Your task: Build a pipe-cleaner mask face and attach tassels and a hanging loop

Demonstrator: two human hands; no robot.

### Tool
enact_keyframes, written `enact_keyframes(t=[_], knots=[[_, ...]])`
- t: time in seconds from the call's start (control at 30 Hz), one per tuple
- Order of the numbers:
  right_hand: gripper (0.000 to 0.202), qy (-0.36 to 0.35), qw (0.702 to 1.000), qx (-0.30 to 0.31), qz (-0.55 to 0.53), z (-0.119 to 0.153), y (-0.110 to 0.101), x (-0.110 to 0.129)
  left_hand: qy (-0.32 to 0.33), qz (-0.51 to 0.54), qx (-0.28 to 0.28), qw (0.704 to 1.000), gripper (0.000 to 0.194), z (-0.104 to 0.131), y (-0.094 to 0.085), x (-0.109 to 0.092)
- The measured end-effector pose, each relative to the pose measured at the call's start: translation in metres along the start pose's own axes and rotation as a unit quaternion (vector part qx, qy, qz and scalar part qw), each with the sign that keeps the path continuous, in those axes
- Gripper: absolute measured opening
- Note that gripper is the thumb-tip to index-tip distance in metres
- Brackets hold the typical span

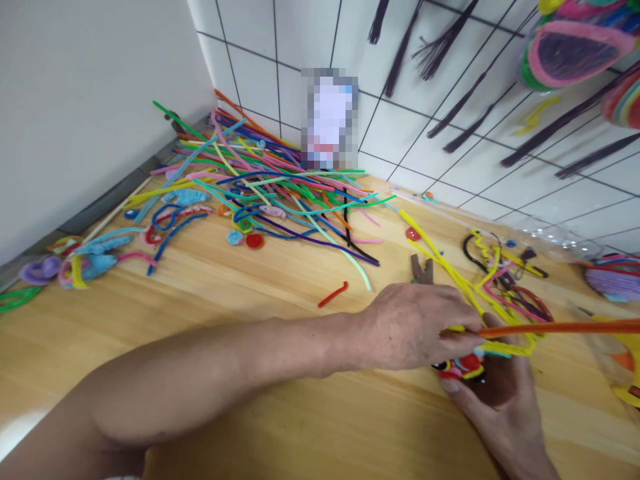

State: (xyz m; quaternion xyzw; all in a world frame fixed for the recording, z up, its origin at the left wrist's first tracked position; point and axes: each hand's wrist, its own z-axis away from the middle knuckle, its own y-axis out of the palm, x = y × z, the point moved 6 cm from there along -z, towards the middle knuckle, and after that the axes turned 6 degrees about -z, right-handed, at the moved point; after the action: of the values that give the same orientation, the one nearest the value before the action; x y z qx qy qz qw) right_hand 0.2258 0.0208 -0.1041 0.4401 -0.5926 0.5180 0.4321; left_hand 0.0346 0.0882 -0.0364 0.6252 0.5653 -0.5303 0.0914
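Observation:
My left hand (pixel 420 327) reaches in from the left, its thumb and fingers pinched on the end of orange pipe cleaners (pixel 560 328) that stretch to the right edge. Just below and right of it, my right hand (pixel 505 400) is curled round a small colourful piece (pixel 467 365) with red, yellow and black parts. Yellow pipe cleaners (pixel 450 270) run from the table to between the hands, where a yellow loop hangs by the right fingers. The fingers of my left hand partly cover the piece.
A heap of coloured pipe cleaners (pixel 280 193) lies at the back left beside a blurred phone (pixel 327 120). Dark pliers (pixel 423 269) lie behind my left hand. Dark tassels (pixel 455 123) hang against the tiled wall; a yellow tool (pixel 627 363) is at the right.

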Motion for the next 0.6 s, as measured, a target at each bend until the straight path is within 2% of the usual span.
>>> enact_keyframes(t=[0.33, 0.6], knots=[[0.094, 0.026, 1.0, 0.0, -0.009, 0.002, 0.011, 0.018, -0.004, -0.008, 0.005, 1.0, 0.015, 0.0, 0.001, -0.001], [0.095, 0.049, 0.998, -0.022, -0.036, 0.002, 0.013, 0.019, 0.006, -0.01, -0.006, 1.0, 0.016, 0.0, 0.0, -0.001]])
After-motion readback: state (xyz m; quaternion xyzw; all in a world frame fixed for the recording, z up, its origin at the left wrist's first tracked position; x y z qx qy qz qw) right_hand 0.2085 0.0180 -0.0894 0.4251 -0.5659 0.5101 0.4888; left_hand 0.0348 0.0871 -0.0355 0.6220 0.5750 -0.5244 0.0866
